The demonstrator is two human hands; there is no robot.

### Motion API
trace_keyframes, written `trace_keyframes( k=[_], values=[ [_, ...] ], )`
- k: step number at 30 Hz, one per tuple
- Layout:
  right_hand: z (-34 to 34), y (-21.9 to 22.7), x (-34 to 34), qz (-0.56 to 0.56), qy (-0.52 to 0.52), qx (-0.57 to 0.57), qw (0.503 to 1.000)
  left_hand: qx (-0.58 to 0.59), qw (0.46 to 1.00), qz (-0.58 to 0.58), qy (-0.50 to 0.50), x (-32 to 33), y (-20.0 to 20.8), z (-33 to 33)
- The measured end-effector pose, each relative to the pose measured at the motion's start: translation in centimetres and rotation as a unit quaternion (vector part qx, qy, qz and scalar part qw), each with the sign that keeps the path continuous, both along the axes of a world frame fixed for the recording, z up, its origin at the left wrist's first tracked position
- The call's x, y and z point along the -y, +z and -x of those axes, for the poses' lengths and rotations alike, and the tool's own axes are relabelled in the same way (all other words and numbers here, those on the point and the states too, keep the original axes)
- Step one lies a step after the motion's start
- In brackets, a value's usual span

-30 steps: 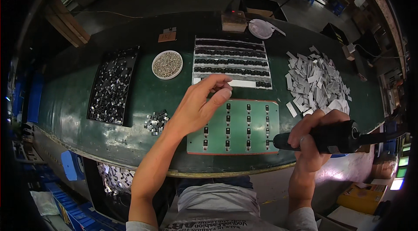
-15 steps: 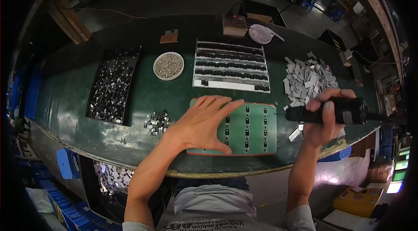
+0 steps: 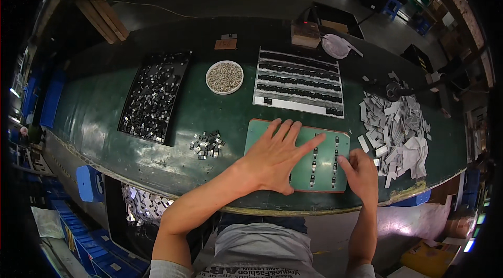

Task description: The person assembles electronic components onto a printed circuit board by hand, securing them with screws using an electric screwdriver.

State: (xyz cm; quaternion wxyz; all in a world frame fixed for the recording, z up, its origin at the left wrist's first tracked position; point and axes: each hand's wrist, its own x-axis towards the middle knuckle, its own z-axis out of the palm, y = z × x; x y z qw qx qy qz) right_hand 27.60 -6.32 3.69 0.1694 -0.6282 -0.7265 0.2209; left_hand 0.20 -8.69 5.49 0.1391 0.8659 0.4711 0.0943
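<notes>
A green board [image 3: 326,161] with a reddish rim lies near the table's front edge, carrying columns of small black components with metal legs [image 3: 314,167]. Spread wide, my left hand [image 3: 267,160] lies over its left part, hiding some components. My right hand [image 3: 361,176] is at the board's right edge, fingers curled and thumb over the top beside the rightmost column. It appears to grip that edge; the fingertips are partly hidden. Beyond the right hand, a black power screwdriver [image 3: 393,91] with a cable stands over a heap of grey flat pieces [image 3: 390,121].
Left of the board sit a loose pile of components [image 3: 207,144] and a black tray [image 3: 173,115] full of them. A white bowl of small metal parts [image 3: 225,77], a white sheet with component rows [image 3: 298,106], a wooden block [image 3: 305,35] and a round pale dish [image 3: 335,46] stand farther back.
My right hand has let go of the screwdriver and come to the board's right edge. The screwdriver is now over the grey heap. My left hand stays spread on the board; the view has shifted.
</notes>
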Motion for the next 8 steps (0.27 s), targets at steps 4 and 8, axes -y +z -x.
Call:
trace_keyframes(
  k=[4,8],
  values=[
    [-0.8,-0.6,0.0,0.101,-0.017,-0.116,0.988,-0.013,1.0,-0.004,0.003,0.1,0.1,-0.2],
    [-0.9,0.0,0.4,0.101,-0.038,-0.223,0.969,0.024,1.0,-0.006,-0.003,0.2,0.8,0.0]
  ],
)
